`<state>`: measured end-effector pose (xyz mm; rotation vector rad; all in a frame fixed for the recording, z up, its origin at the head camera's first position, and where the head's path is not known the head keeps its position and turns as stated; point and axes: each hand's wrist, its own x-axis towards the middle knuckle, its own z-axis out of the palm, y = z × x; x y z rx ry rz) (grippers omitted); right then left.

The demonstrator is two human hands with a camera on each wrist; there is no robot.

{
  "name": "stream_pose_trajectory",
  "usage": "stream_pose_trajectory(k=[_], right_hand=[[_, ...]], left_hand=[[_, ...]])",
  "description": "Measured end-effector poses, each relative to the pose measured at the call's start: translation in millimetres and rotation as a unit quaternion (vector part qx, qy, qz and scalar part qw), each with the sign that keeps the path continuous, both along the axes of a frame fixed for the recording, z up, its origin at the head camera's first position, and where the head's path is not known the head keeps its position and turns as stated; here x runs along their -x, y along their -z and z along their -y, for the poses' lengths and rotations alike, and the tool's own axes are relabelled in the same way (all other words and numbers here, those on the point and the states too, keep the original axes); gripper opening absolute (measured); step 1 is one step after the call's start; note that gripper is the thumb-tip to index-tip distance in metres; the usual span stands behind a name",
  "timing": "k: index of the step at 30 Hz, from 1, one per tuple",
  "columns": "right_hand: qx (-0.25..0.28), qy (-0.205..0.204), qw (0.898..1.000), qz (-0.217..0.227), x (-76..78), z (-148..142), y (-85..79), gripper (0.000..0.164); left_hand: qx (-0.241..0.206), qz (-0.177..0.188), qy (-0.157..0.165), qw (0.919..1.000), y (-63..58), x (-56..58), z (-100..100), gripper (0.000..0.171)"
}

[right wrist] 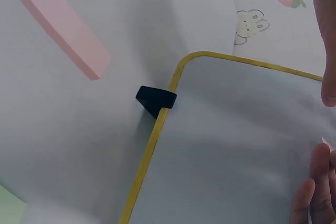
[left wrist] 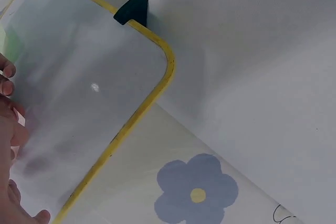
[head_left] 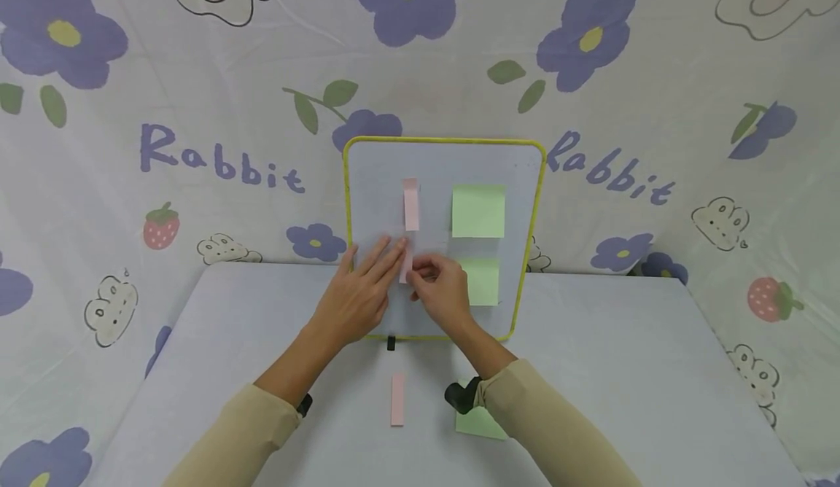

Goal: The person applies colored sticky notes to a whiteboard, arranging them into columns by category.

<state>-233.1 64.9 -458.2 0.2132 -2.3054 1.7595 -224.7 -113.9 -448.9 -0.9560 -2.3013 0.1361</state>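
Note:
A yellow-framed whiteboard (head_left: pixel 374 188) stands upright in front of me. Two narrow pink sticky notes are on it, an upper one (head_left: pixel 411 206) and a lower one (head_left: pixel 405 267) right beneath. My left hand (head_left: pixel 354 297) lies against the board with its fingers extended, fingertips at the top left of the lower pink note. At that note's lower right edge, the thumb and forefinger of my right hand (head_left: pixel 445 290) pinch the paper. Two square green sticky notes, an upper one (head_left: pixel 478 211) and a lower one (head_left: pixel 484 283), are to the right; my right hand partly covers the lower one.
On the white table (head_left: pixel 590 370) before the board lies a pink sticky note pad (head_left: pixel 397 399). Near my right sleeve is a green pad (head_left: pixel 482 424), partly hidden. Black feet (right wrist: pixel 156 99) grip the board's bottom edge. Behind hangs a patterned cloth (head_left: pixel 446 93).

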Motion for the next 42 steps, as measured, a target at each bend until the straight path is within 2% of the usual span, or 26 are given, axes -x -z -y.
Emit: stream_pose_trajectory(k=[9,12,14,15,16,17,19,21,23,24,26,28,34,37,42], right_hand=[[-0.028,0.002,1.0,-0.005,-1.3,-0.2,-1.0,0.01],[-0.081,0.019,0.996,-0.035,-3.1,-0.1,-0.4,0.01],[-0.147,0.044,0.984,-0.088,-4.8,-0.3,0.2,0.009],[-0.185,0.061,0.973,-0.125,-5.8,-0.5,0.3,0.009],[-0.226,0.08,0.956,-0.167,-6.9,-1.0,0.0,0.01],[-0.267,0.097,0.935,-0.211,-7.4,-1.8,0.0,0.011],[-0.347,0.13,0.88,-0.297,-6.7,-4.2,0.8,0.016],[-0.414,0.145,0.821,-0.365,-5.3,-7.6,1.8,0.026],[-0.475,0.145,0.766,-0.407,-2.5,-11.3,4.6,0.038],[-0.5,0.141,0.745,-0.419,-1.4,-13.2,5.9,0.043],[-0.538,0.131,0.716,-0.426,0.3,-16.7,8.5,0.049],[-0.562,0.122,0.7,-0.424,2.0,-19.5,11.4,0.053],[-0.585,0.107,0.681,-0.428,4.1,-23.4,14.7,0.057],[-0.585,0.104,0.678,-0.434,4.6,-23.4,14.6,0.057],[-0.583,0.099,0.682,-0.43,3.8,-23.9,14.4,0.058]], left_hand=[[0.041,0.002,-0.032,0.9987,-3.6,1.4,-3.1,0.065],[0.042,0.004,-0.036,0.9985,-3.3,2.0,-3.4,0.066],[0.043,0.007,-0.038,0.9983,-2.9,2.3,-3.3,0.066],[0.044,0.008,-0.04,0.9982,-2.9,2.2,-3.3,0.066],[0.045,0.009,-0.042,0.9981,-3.0,2.1,-3.3,0.066],[0.047,0.011,-0.044,0.9979,-2.9,2.1,-3.2,0.067],[0.049,0.013,-0.046,0.9977,-3.0,1.9,-3.2,0.067],[0.049,0.015,-0.047,0.9976,-3.2,1.6,-3.2,0.068],[0.047,0.015,-0.045,0.9978,-2.9,1.8,-3.0,0.067],[0.045,0.013,-0.043,0.998,-2.9,1.8,-3.0,0.066],[0.04,0.011,-0.04,0.9983,-2.4,2.2,-3.0,0.065],[0.036,0.009,-0.037,0.9986,-2.0,2.7,-3.2,0.063],[0.026,0.011,-0.03,0.9992,-0.2,3.5,-3.5,0.063],[0.021,0.011,-0.029,0.9993,0.4,3.5,-3.2,0.063],[0.022,0.015,-0.032,0.9991,0.8,3.7,-3.3,0.063]])
